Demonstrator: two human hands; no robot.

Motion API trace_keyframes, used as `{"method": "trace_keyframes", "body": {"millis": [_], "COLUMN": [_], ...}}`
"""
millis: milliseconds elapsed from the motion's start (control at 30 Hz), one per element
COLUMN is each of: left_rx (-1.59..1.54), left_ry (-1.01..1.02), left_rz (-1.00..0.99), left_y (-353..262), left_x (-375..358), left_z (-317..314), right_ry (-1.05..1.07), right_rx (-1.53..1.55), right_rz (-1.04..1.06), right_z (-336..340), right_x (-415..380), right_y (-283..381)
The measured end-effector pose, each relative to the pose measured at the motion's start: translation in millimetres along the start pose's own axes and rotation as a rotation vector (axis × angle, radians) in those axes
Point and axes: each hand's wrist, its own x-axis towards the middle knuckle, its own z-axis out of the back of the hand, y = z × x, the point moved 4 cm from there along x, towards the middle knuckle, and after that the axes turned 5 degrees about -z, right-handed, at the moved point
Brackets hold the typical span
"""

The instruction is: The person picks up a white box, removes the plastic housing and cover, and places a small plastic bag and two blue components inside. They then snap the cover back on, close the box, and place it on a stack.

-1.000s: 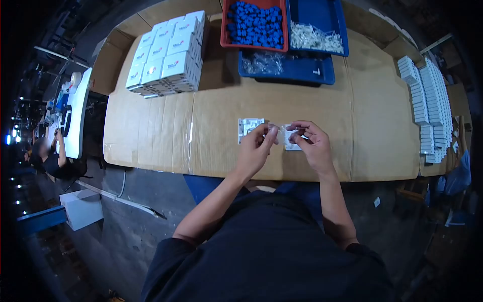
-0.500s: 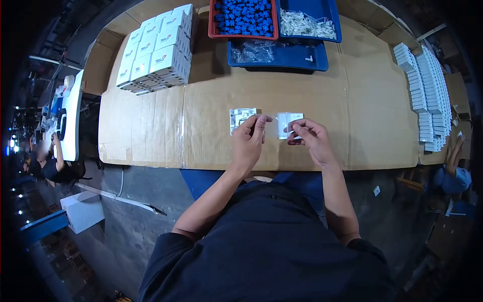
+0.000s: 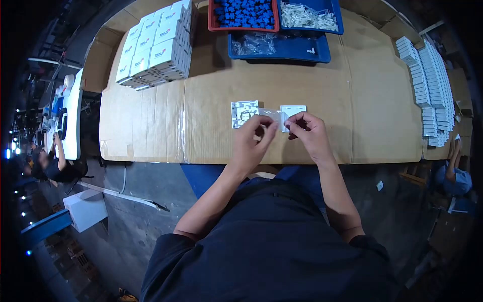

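A small clear plastic bag [image 3: 272,115] is stretched between my two hands, above the table. My left hand [image 3: 250,141] pinches its near left side with curled fingers. At the bag's right side, the thumb and fingertips of my right hand [image 3: 313,135] are pressed together on its edge. Behind my left hand lies a white square part [image 3: 244,111] with grey fittings and a dark ring-like shape on its face. A second white square piece [image 3: 294,108], plain-faced, lies behind my right fingertips and is partly hidden by them.
White printed boxes [image 3: 156,43] are stacked at the back left. A red bin [image 3: 243,29] holds blue pieces; a blue bin [image 3: 339,20] holds white ones. A blue tray [image 3: 297,54] contains clear bags. White parts [image 3: 425,83] are stacked at right. Other people work at both sides.
My hands have shifted slightly, and the clear bag now shows spread wider between them. The right fingertips have closed together. The whole view has tilted a little.
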Motion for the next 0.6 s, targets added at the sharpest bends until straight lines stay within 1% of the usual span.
{"method": "trace_keyframes", "body": {"millis": [33, 67, 167, 233, 333, 467, 600], "left_rx": [-0.017, -0.040, -0.181, -0.179, -0.146, -0.106, -0.083], "left_ry": [0.078, 0.098, 0.057, 0.076, 0.110, 0.162, 0.155], "left_rz": [0.008, 0.058, 0.258, 0.270, 0.282, 0.258, 0.257], "left_y": [-0.6, -1.5, 2.6, 8.1, 10.5, 15.3, 19.5], "left_x": [0.0, -0.4, -6.3, -10.1, -14.4, -20.0, -25.8], "left_z": [-6.0, -9.7, -13.0, -13.8, -12.6, -15.3, -18.4], "right_ry": [0.008, 0.023, 0.048, 0.055, 0.059, 0.074, 0.086], "right_rx": [-0.020, -0.027, -0.088, -0.185, -0.216, -0.354, -0.384], "right_rz": [0.019, 0.030, 0.092, 0.158, 0.145, 0.146, 0.115], "right_z": [-3.7, -7.5, -10.9, -10.0, -10.0, -9.1, -7.3], "right_x": [-1.7, -3.3, -6.4, -6.9, -10.4, -15.2, -16.3], "right_y": [1.2, 1.4, 1.8, -2.4, -6.6, -3.6, -4.5]}}
